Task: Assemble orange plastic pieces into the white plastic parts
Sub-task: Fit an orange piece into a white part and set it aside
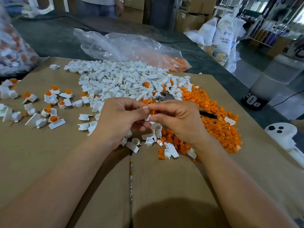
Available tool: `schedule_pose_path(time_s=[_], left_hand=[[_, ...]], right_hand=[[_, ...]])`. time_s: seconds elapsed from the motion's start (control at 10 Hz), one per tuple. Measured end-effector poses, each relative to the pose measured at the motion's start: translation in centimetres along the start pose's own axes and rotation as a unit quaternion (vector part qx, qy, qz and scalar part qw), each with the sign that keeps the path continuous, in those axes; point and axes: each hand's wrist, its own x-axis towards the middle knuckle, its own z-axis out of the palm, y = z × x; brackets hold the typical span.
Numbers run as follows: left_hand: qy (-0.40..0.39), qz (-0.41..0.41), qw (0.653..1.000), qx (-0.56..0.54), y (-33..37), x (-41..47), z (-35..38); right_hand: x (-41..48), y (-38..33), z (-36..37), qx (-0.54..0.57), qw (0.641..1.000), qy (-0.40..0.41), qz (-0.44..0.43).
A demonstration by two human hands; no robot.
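Note:
Both hands meet above the cardboard at the middle of the view. My left hand [121, 119] pinches a small white plastic part [147, 117] between thumb and fingers. My right hand [177, 119] pinches an orange piece [153, 112] against that white part; most of the piece is hidden by my fingers. A large heap of white parts [125, 79] lies beyond my hands. A heap of orange pieces [218, 119] spreads to the right. White parts with orange pieces fitted in them [52, 111] lie scattered at the left.
The work surface is a cardboard sheet [82, 162] with a seam down the middle. A clear plastic bag [125, 46] with orange pieces lies at the back, another filled bag [11, 51] at far left. A black pen [208, 114] rests on the orange heap. A person stands behind the table.

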Motion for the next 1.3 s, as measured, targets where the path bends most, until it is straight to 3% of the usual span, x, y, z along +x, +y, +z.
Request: schedule_pose_path(time_s=[0.3, 0.6, 1.3], left_hand=[[0.002, 0.001, 1.000, 0.013, 0.02, 0.02, -0.05], [0.006, 0.003, 1.000, -0.001, 0.09, 0.03, -0.04], [-0.004, 0.002, 1.000, -0.005, 0.12, -0.06, 0.05]], right_hand=[[-0.04, 0.00, -0.09, -0.003, 1.000, -0.012, -0.003], [-0.10, -0.23, -0.25, 0.071, 0.997, -0.024, 0.024], [-0.12, -0.08, -0.21, 0.050, 0.999, -0.009, 0.011]])
